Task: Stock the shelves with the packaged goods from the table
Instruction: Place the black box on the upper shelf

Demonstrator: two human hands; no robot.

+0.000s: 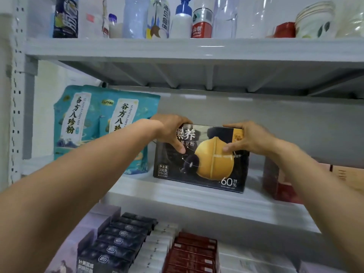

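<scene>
A black box point(201, 168) with a yellow bean picture and "60%" stands upright on the middle shelf point(197, 201). My left hand point(173, 131) grips its top left corner, thumb down the front face. At the top right corner my right hand point(244, 138) holds the box, fingers over the top edge and thumb on the front. Both forearms reach in from below.
Two teal pouches point(82, 123) stand left of the box, a dark red box point(279, 182) right of it. The top shelf point(177, 48) carries bottles and paper cups. Below lie rows of black, white and red cartons point(149, 247). A perforated upright point(16, 95) runs down the left.
</scene>
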